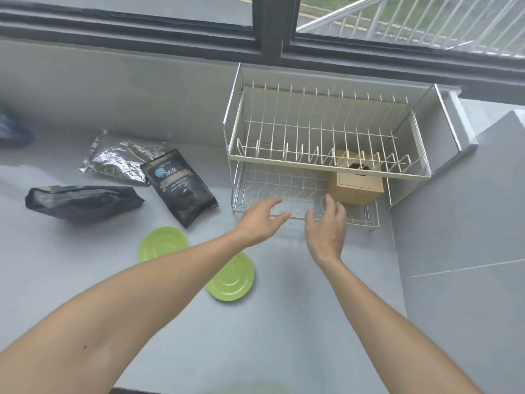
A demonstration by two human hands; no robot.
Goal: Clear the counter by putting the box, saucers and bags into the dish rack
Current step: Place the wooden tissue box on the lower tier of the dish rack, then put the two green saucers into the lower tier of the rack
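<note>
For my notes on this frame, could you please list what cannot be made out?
Head view:
- Near saucer: its left part is hidden by the left forearm.
- Box: its top is screened by the dish rack's upper tier.
- Blue object: cut off by the left edge, blurred.

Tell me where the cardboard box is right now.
In the head view, the cardboard box sits on the lower tier of the dish rack, at its right end, just beyond the right hand.
</note>
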